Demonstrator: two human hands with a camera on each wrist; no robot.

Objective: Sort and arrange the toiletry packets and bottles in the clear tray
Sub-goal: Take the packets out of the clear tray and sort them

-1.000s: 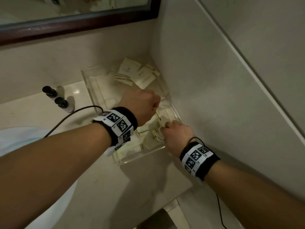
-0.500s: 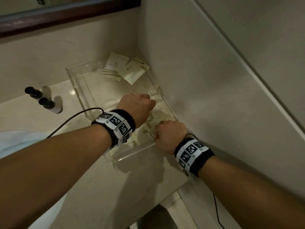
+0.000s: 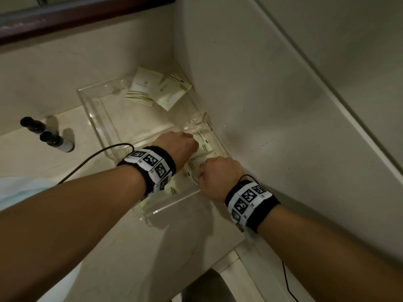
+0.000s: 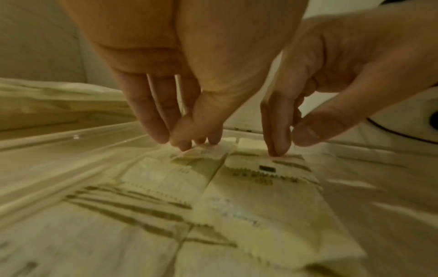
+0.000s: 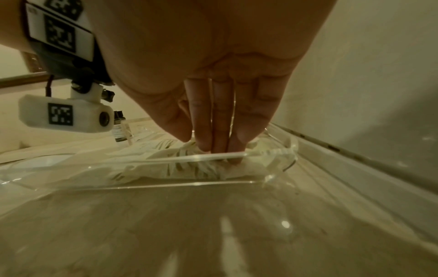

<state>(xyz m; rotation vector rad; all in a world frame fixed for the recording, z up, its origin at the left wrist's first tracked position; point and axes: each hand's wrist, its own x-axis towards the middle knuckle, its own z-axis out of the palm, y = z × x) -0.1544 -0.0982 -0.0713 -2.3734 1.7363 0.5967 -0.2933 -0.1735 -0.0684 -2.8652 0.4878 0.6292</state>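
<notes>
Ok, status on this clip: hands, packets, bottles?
Left hand pinching a packet in the clear tray. Right hand fingertips down on the neighbouring packet. Two bottles outside tray, untouched.

A pale counter [image 3: 152, 247] sits in a corner between two plain walls [image 3: 272, 94]. A mirror with a dark wood frame [image 3: 76, 16] hangs above it. A white sink [image 3: 19, 188] shows at the left edge.
</notes>
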